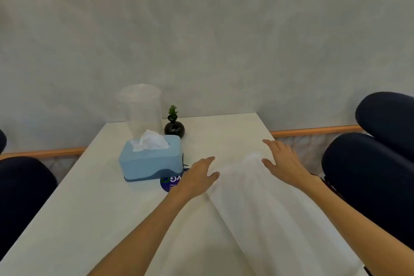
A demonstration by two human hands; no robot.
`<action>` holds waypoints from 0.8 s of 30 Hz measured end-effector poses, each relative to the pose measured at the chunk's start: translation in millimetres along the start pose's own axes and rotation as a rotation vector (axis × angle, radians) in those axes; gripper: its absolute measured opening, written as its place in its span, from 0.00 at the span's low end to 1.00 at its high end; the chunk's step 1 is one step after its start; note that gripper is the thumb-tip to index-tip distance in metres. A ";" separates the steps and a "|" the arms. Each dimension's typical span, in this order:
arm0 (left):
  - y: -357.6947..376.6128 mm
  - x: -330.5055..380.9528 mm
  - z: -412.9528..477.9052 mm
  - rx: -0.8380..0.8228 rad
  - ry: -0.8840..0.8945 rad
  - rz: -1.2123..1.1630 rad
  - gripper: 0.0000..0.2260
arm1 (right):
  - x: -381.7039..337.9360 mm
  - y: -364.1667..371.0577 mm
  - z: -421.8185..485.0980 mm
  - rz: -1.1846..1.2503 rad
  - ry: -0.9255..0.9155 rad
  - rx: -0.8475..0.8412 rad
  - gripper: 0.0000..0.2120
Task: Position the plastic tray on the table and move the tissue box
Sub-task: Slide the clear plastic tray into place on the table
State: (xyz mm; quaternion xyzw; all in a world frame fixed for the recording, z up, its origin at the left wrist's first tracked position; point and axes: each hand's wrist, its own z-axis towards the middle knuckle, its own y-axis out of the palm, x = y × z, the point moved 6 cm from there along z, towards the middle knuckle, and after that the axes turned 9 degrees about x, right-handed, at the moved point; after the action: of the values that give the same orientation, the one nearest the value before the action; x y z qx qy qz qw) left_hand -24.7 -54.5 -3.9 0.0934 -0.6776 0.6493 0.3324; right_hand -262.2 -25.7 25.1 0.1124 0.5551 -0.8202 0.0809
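Note:
A white plastic tray, blurred, lies lengthwise on the white table right of the middle, reaching toward me. My left hand holds its left edge near the far end, thumb on the tray. Opposite it, my right hand holds the right edge, fingers spread over the table's right side. A light blue tissue box with a white tissue sticking out stands left of the tray, a short gap from my left hand.
A clear plastic container and a small black vase with a green sprig stand behind the tissue box by the wall. A round blue sticker shows under my left wrist. Dark padded chairs flank the table.

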 end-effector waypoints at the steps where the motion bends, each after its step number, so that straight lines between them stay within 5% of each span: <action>1: 2.9 -3.7 -1.1 0.003 -0.035 0.000 0.27 | 7.0 6.0 -3.3 -0.009 0.053 -0.046 0.28; 10: 33.5 -37.1 -20.5 -0.041 -0.460 -0.144 0.21 | 51.1 45.1 -26.4 -0.116 0.255 -0.284 0.26; 14: 49.9 -37.6 -30.2 -0.126 -0.507 -0.292 0.08 | 61.5 51.5 -28.8 -0.118 0.275 -0.276 0.20; 24: 63.4 -34.7 -35.4 -0.047 -0.555 -0.452 0.07 | 83.5 53.7 -42.3 -0.215 0.400 -0.201 0.14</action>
State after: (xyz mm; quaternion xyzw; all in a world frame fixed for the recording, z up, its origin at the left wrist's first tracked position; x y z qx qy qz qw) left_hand -22.1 -22.9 -77.8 0.4061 -0.7191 0.4934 0.2731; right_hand -324.7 -7.0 -60.9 0.2045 0.6478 -0.7260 -0.1075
